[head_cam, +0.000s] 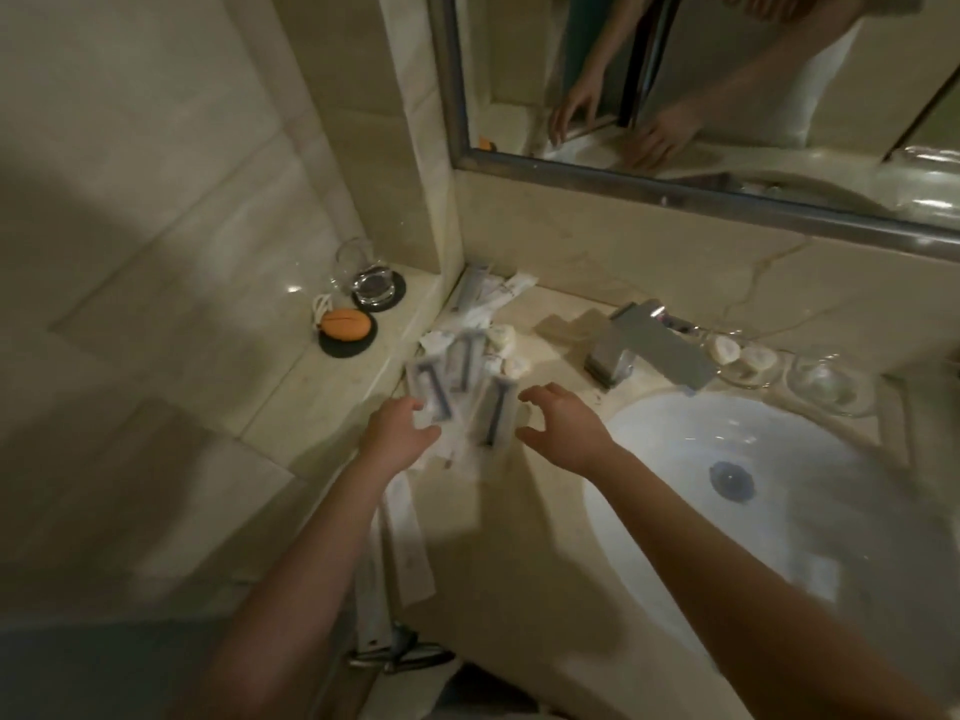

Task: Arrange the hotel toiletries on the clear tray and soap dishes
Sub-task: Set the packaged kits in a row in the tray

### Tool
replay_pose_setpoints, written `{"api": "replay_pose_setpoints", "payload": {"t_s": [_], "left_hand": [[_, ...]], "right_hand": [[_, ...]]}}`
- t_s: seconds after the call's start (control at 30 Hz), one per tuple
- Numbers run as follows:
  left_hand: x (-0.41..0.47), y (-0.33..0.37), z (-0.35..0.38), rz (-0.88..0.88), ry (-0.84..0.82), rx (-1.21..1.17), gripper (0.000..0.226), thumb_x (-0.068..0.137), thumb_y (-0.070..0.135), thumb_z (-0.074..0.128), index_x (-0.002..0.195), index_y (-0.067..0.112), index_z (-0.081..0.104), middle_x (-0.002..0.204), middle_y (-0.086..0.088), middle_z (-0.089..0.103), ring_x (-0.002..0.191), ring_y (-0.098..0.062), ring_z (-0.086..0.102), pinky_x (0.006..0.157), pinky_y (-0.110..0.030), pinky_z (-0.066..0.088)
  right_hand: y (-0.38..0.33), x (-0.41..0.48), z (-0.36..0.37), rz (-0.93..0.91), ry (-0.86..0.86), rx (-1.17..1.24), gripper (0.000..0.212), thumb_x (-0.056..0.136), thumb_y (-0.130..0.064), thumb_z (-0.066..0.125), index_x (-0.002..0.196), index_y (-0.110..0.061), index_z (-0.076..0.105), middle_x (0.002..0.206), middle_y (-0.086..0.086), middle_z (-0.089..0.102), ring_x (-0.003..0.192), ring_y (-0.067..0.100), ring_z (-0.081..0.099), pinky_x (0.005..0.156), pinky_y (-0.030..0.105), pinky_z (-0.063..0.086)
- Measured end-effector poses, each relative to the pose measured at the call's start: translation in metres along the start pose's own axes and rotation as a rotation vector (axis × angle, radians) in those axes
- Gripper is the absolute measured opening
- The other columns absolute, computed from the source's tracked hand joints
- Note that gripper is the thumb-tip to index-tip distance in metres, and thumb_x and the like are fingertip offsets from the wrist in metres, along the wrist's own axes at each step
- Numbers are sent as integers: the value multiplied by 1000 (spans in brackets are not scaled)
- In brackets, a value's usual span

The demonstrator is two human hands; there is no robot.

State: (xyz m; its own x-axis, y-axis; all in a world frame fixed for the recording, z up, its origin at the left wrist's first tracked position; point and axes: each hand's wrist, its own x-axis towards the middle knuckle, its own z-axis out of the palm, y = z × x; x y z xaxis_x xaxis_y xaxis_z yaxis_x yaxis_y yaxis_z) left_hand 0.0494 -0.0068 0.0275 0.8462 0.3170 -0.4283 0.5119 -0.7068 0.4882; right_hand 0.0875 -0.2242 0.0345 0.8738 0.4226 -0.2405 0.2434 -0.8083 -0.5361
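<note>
A blurred pile of wrapped hotel toiletries (460, 392), clear packets with dark blue items inside, lies on the marble counter left of the sink. My left hand (397, 431) touches the pile's left edge, fingers spread. My right hand (558, 426) hovers just right of the pile, fingers curled and apart, holding nothing. More white packets (488, 293) lie in the back corner. Small wrapped soaps (501, 337) sit behind the pile. Two clear glass soap dishes (826, 387) stand right of the tap, one holding wrapped soaps (740, 356). I cannot make out a clear tray.
A chrome tap (639, 343) stands behind the white basin (779, 491). On the left ledge sit a glass (371, 283) on a black coaster and an orange object (345, 324) on another. Long white packets (405, 543) lie along the counter's left edge. A mirror (727, 96) hangs above.
</note>
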Motion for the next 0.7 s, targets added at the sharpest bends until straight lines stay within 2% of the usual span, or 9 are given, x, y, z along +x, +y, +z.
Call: {"api": "replay_pose_setpoints", "payload": {"t_s": [0.07,0.17,0.23,0.37,0.43,0.53,0.6,0.7], "left_hand": [[12,-6,0,-12,-12,32,62,84,30,64,137,7,42,141,-14,45,126,-30,47,104,-38,42],[31,-7,1,-39,-30,20,64,81,34,66,134,6,42,135,-18,50,119,-34,52,97,-42,47],[44,-5,3,-72,-33,7,67,79,38,67,132,7,43,128,-17,55,112,-34,56,92,-40,49],[60,1,11,-108,-90,-26,62,77,38,70,128,10,48,121,-11,60,106,-29,60,83,-35,50],[68,-1,15,-112,-80,2,65,73,43,70,126,10,50,121,-11,60,107,-28,59,85,-36,50],[81,-4,18,-158,-12,2,79,68,48,70,132,9,44,130,-13,54,116,-31,55,95,-44,48],[83,2,17,-179,40,-1,79,70,46,71,133,7,43,133,-14,51,118,-32,53,97,-46,47],[84,10,18,-187,77,48,80,73,44,71,135,6,40,137,-15,47,123,-32,49,101,-45,44]], "right_hand": [[-5,17,10,80,-92,-27,62,86,-32,62,139,-14,37,133,13,49,118,32,50,95,40,46],[-8,42,26,224,-156,38,72,79,-38,66,136,-11,32,129,16,49,114,35,52,93,43,47],[-10,55,36,326,-108,129,75,75,-41,69,133,-10,32,126,16,51,111,36,53,91,45,49],[-17,71,56,461,53,262,91,74,-37,73,141,-11,18,130,19,47,119,39,47,95,47,44],[-20,76,66,497,102,292,78,79,-32,68,137,-11,21,123,19,53,114,40,51,91,46,47],[-21,81,68,561,98,370,51,84,-27,58,124,-11,30,109,17,61,102,37,59,81,42,50],[-16,81,63,580,91,458,51,84,-23,61,123,-7,32,111,15,61,100,33,61,76,38,50],[-9,74,52,606,106,659,64,77,-12,71,127,-6,32,116,13,57,103,32,59,76,36,52]]}}
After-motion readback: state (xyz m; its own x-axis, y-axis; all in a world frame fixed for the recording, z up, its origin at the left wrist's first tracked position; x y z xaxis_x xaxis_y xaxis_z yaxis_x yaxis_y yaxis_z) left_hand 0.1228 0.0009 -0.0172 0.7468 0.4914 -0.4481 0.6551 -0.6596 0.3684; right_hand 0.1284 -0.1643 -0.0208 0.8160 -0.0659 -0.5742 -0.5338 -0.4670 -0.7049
